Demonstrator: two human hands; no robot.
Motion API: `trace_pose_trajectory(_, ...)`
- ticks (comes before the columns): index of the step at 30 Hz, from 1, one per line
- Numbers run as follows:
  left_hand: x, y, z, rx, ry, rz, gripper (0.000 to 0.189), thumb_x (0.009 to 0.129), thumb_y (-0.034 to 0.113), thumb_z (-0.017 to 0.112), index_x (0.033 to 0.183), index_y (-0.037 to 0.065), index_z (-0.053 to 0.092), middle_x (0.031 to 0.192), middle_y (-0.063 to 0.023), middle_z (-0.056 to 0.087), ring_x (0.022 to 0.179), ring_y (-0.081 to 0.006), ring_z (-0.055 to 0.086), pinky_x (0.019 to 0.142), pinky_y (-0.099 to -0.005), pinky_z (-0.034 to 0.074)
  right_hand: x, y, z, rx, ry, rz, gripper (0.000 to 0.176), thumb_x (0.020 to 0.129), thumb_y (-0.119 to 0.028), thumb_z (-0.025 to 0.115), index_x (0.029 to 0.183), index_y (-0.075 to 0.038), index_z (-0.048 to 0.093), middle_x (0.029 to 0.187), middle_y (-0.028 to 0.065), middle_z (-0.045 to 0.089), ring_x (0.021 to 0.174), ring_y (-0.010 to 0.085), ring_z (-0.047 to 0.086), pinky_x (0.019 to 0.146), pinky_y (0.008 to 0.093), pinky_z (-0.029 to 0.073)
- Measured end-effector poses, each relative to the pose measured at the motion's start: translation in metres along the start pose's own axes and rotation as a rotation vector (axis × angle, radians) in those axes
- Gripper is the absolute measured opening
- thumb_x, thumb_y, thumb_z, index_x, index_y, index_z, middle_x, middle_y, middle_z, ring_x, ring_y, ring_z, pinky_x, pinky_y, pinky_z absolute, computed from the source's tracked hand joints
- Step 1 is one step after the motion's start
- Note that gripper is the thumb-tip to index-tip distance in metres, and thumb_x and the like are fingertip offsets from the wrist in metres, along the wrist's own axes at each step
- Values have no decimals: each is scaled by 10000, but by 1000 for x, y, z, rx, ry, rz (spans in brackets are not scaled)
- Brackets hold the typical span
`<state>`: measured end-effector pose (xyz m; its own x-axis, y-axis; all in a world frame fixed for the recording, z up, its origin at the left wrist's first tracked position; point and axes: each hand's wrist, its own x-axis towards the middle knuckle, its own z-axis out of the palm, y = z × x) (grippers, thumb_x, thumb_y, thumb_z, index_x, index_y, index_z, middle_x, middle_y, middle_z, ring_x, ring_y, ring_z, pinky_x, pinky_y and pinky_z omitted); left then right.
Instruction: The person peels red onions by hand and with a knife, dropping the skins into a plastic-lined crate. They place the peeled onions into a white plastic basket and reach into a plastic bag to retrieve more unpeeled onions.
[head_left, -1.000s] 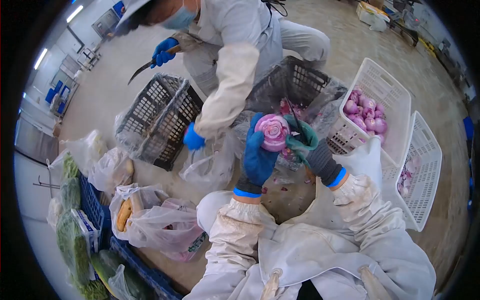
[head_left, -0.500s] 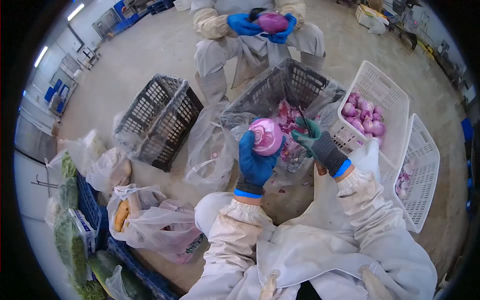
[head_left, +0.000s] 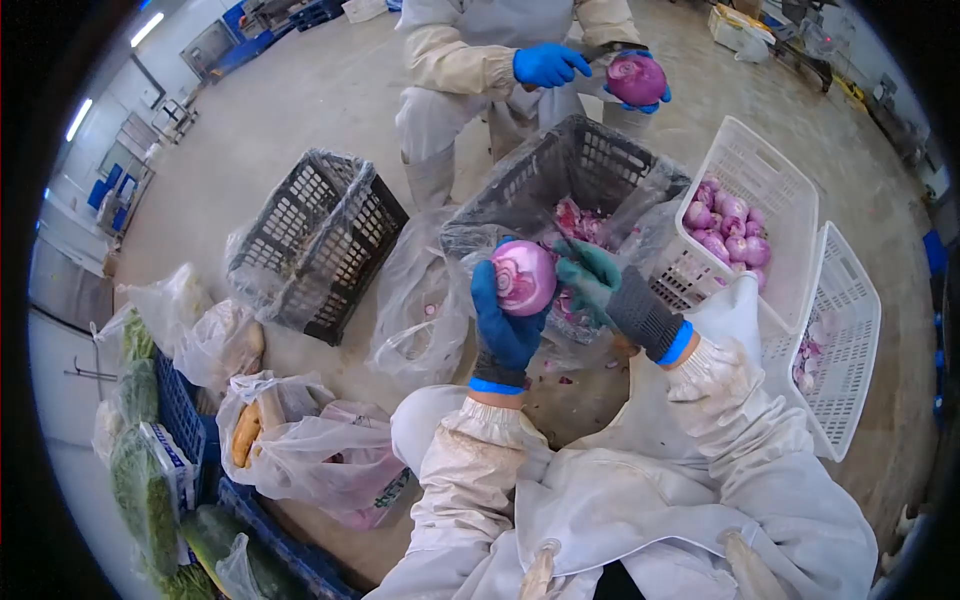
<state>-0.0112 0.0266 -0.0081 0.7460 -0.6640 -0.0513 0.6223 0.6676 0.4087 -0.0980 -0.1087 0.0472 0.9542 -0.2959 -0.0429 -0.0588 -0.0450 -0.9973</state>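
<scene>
Glossy onion (head_left: 524,277), plastic basket (head_left: 760,180)

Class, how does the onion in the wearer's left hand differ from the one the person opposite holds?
The near onion shows a pale face with white rings; the far onion looks darker purple. The left hand grips the near onion from its side; a co-worker's hand cups the far onion from below. Both are round and held in blue gloves.

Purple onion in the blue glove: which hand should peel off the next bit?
Probably the right hand. Its green-and-grey glove sits right against the round purple onion, while the left hand in the blue glove is busy cupping it from below.
</scene>
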Motion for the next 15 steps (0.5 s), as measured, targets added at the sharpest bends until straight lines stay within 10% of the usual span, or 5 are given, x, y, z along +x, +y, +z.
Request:
trace_pose_trajectory(6,0,7,1,-72,97,66,514,894,469,565,1267,124,494,1243,-93,553,1117,-253,557,909,-463,494,-49,2,7,-553,93,-422,362,940,-142,522,1281,-24,494,1103,222,605,984,335,618,826,383,483)
trace_pose_trajectory(15,3,5,-5,131,86,329,463,922,400,550,1276,108,488,1236,-78,548,1120,-225,554,931,-399,485,-60,-18,18,-808,53,-382,361,934,-200,527,1257,-40,510,1037,200,616,927,367,612,764,419,496)
